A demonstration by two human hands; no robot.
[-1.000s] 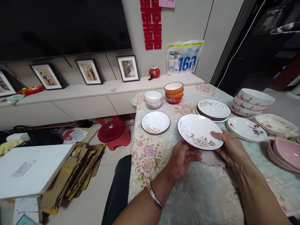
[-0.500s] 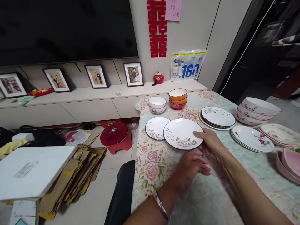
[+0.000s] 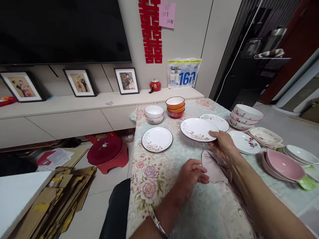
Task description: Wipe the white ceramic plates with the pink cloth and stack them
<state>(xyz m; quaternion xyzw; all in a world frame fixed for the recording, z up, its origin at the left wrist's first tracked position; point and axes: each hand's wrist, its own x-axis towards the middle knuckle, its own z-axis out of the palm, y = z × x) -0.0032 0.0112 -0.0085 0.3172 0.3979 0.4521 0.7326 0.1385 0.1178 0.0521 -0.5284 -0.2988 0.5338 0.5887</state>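
My right hand grips the right rim of a white dinner plate with a dark edge and brown flowers, thumb on top. The plate is raised and partly covers a stack of matching plates behind it. A pale pink cloth lies bunched beneath my right wrist; whether that hand also holds it, I cannot tell. My left hand, with a silver bangle on the wrist, is beside the cloth, its fingers loosely bent and empty. Another matching plate rests on the table to the left.
White bowls and orange and red bowls stand at the back. To the right are large white bowls, flowered plates and pink leaf-shaped bowls. A red stool and flattened cardboard are on the floor at left.
My right hand has carried the plate rightward, off the left plate and to the stack's edge. My left hand has drawn apart from the plate. The view has turned right.
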